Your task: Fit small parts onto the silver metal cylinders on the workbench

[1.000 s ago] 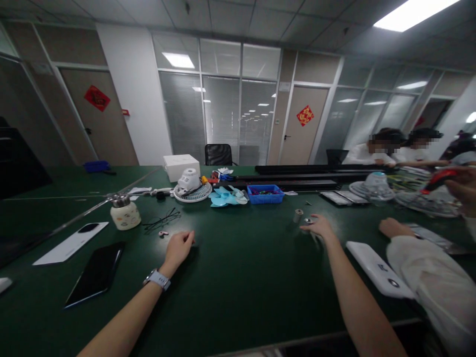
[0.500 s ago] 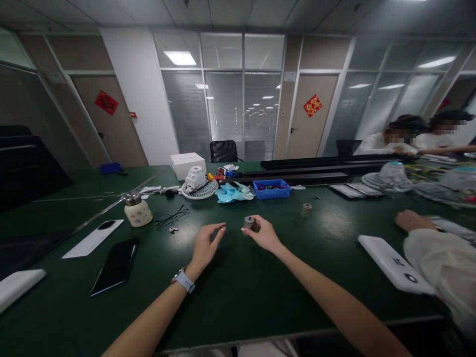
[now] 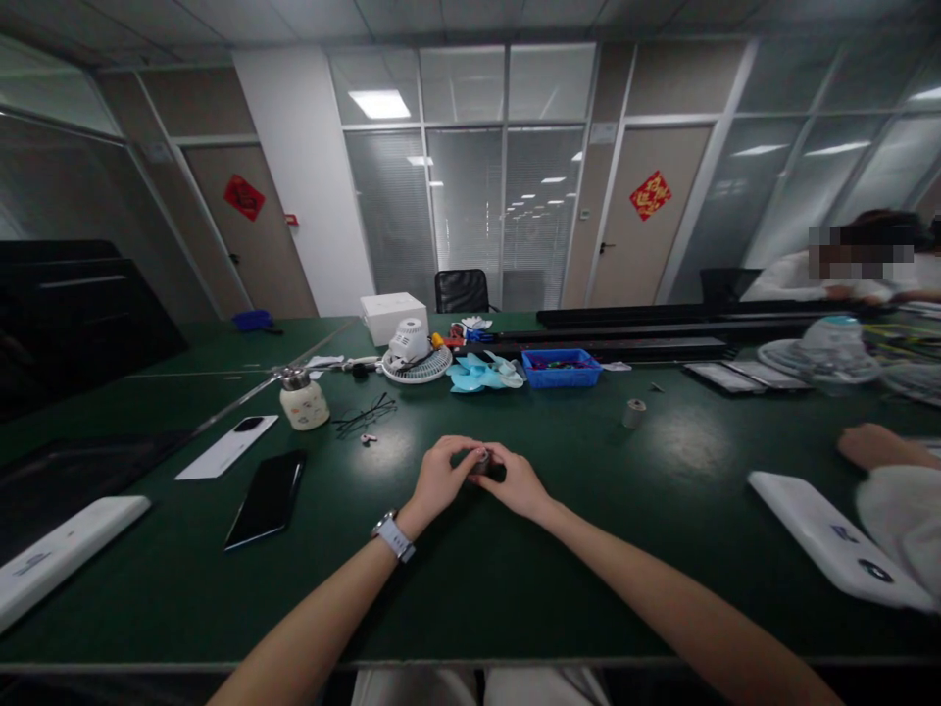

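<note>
A small grey metal cylinder (image 3: pixel 481 463) is pinched between my two hands in the middle of the green table (image 3: pixel 456 588). My left hand (image 3: pixel 443 478), with a watch on its wrist, closes on it from the left, thumb and fingertips against its side. From the right, my right hand (image 3: pixel 519 480) grips it with thumb and fingers. The fingers hide much of the cylinder, and whether it touches the tabletop I cannot tell. A second, similar grey cylinder (image 3: pixel 633 414) stands upright on the table to the right.
Beyond my hands lie light-blue fan blades (image 3: pixel 481 373), a white fan body (image 3: pixel 416 353) and a blue tray (image 3: pixel 563 371). Left are a jar (image 3: pixel 305 404), glasses (image 3: pixel 366 416) and a black phone (image 3: pixel 266 498). A white power bank (image 3: pixel 830 539) lies near a neighbouring person's arm (image 3: pixel 893 453).
My left hand has moved right and closed on the grey cylinder, which only my right hand held before. The view has shifted, so the surroundings sit further right.
</note>
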A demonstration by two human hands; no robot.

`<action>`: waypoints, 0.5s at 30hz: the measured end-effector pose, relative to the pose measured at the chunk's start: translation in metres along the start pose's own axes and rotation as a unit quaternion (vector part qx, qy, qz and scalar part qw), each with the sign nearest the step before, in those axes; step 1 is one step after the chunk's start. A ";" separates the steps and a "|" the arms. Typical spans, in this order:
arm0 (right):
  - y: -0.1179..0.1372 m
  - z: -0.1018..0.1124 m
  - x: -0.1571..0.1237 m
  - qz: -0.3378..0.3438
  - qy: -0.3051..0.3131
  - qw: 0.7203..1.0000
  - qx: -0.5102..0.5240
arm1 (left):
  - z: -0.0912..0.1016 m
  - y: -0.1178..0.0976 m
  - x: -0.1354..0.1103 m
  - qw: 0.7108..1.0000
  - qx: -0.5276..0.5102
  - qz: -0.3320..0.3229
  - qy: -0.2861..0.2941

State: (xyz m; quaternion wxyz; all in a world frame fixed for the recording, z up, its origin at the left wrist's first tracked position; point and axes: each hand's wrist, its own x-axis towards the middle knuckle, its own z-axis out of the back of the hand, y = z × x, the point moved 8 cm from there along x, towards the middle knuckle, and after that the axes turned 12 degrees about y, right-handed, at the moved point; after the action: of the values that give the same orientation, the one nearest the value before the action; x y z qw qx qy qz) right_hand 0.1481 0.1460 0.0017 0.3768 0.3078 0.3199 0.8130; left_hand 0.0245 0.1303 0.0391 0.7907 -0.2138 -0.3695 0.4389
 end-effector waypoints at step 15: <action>0.007 0.010 -0.009 -0.031 -0.011 0.999 -0.033 | 0.035 0.071 -0.009 0.983 0.133 0.113 0.049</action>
State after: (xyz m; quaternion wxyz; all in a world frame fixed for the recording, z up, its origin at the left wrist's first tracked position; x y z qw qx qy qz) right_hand 0.1576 0.1379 0.0103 0.4154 0.2937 0.2986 0.8075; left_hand -0.0433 0.1596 0.0107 0.7744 -0.1682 -0.2423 0.5598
